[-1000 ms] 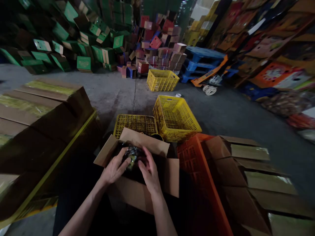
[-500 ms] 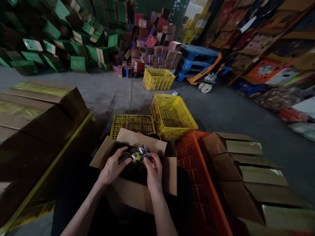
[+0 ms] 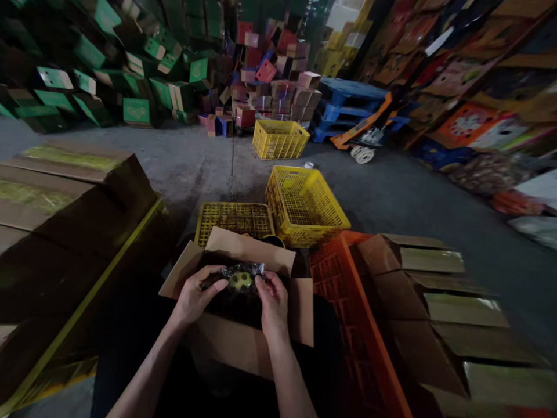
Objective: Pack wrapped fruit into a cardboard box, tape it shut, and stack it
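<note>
An opened cardboard box (image 3: 235, 342) is in front of me with its flaps folded outward. Over its dark inside, both hands hold a dark, shiny plastic bag (image 3: 250, 269). A yellow-green patch with dark spots shows in the middle of the plastic; whether it is print or something inside, I cannot tell. My left hand (image 3: 195, 296) pinches the left end between thumb and fingers. At the right end, my right hand (image 3: 273, 296) grips the plastic the same way. The box's contents are too dark to make out.
Yellow crates (image 3: 307, 203) stand ahead on the floor. An orange crate (image 3: 348, 290) and cardboard boxes (image 3: 430, 261) are at the right. More boxes (image 3: 61, 197) rest on a yellow crate at the left. A pallet jack (image 3: 363, 130) stands by blue pallets (image 3: 348, 96) behind.
Between my hands, the plastic is now stretched wider and flatter, and its crumpled peak is lower. Both hands have stayed almost in place.
</note>
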Demonstrator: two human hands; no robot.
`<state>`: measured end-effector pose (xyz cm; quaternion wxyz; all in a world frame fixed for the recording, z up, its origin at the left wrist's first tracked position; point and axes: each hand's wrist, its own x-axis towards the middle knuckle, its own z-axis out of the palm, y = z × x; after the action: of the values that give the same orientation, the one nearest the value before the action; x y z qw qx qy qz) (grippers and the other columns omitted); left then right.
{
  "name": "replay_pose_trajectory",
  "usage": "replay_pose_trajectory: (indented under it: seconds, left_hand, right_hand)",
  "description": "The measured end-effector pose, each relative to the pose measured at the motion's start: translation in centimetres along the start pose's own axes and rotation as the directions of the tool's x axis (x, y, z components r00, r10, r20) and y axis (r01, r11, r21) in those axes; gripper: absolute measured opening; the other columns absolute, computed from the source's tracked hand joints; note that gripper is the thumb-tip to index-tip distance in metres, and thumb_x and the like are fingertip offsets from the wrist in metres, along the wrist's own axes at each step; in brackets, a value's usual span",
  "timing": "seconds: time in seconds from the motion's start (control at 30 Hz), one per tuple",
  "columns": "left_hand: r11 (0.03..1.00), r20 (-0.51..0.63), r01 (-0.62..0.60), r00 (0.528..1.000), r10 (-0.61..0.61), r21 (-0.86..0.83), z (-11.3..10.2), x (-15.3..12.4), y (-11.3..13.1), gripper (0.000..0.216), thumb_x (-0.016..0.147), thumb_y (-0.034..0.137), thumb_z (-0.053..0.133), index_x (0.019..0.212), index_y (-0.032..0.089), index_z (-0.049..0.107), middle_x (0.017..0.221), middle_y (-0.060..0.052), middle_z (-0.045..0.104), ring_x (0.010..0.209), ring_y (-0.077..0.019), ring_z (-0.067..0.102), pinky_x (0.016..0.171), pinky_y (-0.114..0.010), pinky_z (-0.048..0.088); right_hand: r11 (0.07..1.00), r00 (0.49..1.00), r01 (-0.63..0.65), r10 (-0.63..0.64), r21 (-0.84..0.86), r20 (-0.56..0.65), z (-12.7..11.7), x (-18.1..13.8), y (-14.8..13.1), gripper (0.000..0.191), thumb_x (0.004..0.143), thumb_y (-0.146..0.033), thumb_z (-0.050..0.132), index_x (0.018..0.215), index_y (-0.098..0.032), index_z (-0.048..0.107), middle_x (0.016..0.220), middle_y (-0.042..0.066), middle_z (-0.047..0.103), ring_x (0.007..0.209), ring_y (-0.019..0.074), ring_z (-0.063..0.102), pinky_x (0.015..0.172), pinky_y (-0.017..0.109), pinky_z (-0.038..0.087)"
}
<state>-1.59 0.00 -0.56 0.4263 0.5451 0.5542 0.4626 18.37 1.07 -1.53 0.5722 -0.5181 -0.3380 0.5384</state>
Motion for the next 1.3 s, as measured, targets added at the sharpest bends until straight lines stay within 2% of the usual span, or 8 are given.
replay_pose_trajectory:
  seconds: [0.07, 0.23, 0.47, 0.63, 0.77, 0.87, 1.07, 1.3]
  left_hand:
    - [1.000, -0.015, -0.016, 1.000, 0.017, 0.008, 0.0, -0.1, 0.0, 0.033, 0.087, 0.046, 0.070, 0.107, 0.020, 0.073, 0.103, -0.005, 0.076, 0.093, -0.0212, 0.072, 0.082, -0.029, 0.057]
    - [0.996, -0.145, -0.023, 0.989, 0.035, 0.084, 0.1, -0.2, -0.3, 0.025, 0.088, 0.044, 0.066, 0.091, 0.019, 0.069, 0.084, -0.002, 0.071, 0.078, -0.0173, 0.067, 0.072, -0.025, 0.053]
    - [0.996, -0.228, -0.024, 0.973, 0.043, 0.085, 0.0, -0.1, -0.6, 0.026, 0.090, 0.045, 0.063, 0.092, 0.019, 0.066, 0.086, -0.003, 0.070, 0.079, -0.0176, 0.065, 0.072, -0.026, 0.052]
    - [0.997, -0.168, -0.029, 0.985, 0.041, 0.075, 0.0, 0.1, -0.8, 0.026, 0.092, 0.044, 0.060, 0.098, 0.020, 0.066, 0.093, -0.004, 0.071, 0.087, -0.0194, 0.068, 0.077, -0.028, 0.055]
    - [0.999, -0.046, -0.049, 0.998, 0.049, 0.000, 0.2, 0.0, -0.6, 0.039, 0.093, 0.040, 0.061, 0.128, 0.023, 0.061, 0.120, -0.008, 0.068, 0.114, -0.0236, 0.065, 0.091, -0.033, 0.055]
    - [0.996, 0.042, -0.072, 0.996, 0.074, -0.053, 0.3, 0.0, -0.5, 0.051, 0.091, 0.036, 0.064, 0.140, 0.025, 0.052, 0.133, -0.010, 0.063, 0.125, -0.0256, 0.061, 0.099, -0.037, 0.054]
    - [0.998, 0.065, -0.045, 0.997, 0.048, -0.046, 0.1, 0.3, -1.4, 0.060, 0.088, 0.032, 0.068, 0.143, 0.026, 0.047, 0.134, -0.010, 0.062, 0.127, -0.0273, 0.060, 0.102, -0.041, 0.052]
    - [0.996, 0.035, -0.012, 0.999, 0.015, -0.084, 0.0, 0.2, -1.1, 0.058, 0.087, 0.033, 0.069, 0.140, 0.024, 0.049, 0.120, -0.009, 0.066, 0.119, -0.0260, 0.063, 0.100, -0.041, 0.052]
  right_hand:
    - [1.000, 1.000, 0.004, -0.004, 0.002, -0.012, 0.0, 0.1, 0.1, 0.031, 0.075, -0.044, 0.081, 0.091, -0.020, 0.071, 0.085, 0.001, 0.072, 0.076, 0.0161, 0.062, 0.071, 0.026, 0.048]
    - [0.999, 1.000, -0.013, 0.013, 0.032, 0.014, 0.2, 0.0, 0.1, 0.030, 0.074, -0.044, 0.082, 0.091, -0.021, 0.072, 0.083, 0.001, 0.071, 0.074, 0.0149, 0.060, 0.068, 0.025, 0.047]
    - [0.995, 0.995, -0.065, 0.059, 0.074, 0.080, 0.0, -0.2, 0.1, 0.028, 0.077, -0.044, 0.081, 0.091, -0.021, 0.072, 0.077, -0.001, 0.066, 0.069, 0.0121, 0.056, 0.063, 0.022, 0.043]
    - [0.997, 0.998, -0.023, 0.018, 0.073, 0.067, -0.1, -0.2, -0.1, 0.026, 0.079, -0.043, 0.080, 0.092, -0.022, 0.072, 0.080, -0.001, 0.067, 0.071, 0.0127, 0.057, 0.063, 0.023, 0.044]
    - [0.997, 0.999, 0.019, -0.022, 0.075, 0.035, -0.2, -0.2, -0.1, 0.024, 0.077, -0.039, 0.080, 0.091, -0.022, 0.073, 0.085, 0.001, 0.070, 0.079, 0.0154, 0.062, 0.071, 0.026, 0.048]
    - [0.996, 0.998, 0.052, -0.054, 0.073, 0.027, -0.2, -0.2, -0.1, 0.022, 0.076, -0.038, 0.080, 0.088, -0.021, 0.073, 0.086, 0.001, 0.071, 0.082, 0.0174, 0.063, 0.075, 0.028, 0.049]
    - [0.995, 0.992, 0.078, -0.084, 0.069, 0.092, -0.3, -0.4, -0.1, 0.018, 0.078, -0.034, 0.076, 0.090, -0.022, 0.074, 0.088, 0.002, 0.072, 0.084, 0.0184, 0.064, 0.078, 0.030, 0.050]
    - [0.990, 0.993, 0.032, -0.046, 0.134, 0.106, -0.1, -0.5, -0.2, 0.025, 0.075, -0.034, 0.079, 0.098, -0.023, 0.074, 0.093, 0.003, 0.073, 0.090, 0.0201, 0.066, 0.080, 0.031, 0.052]
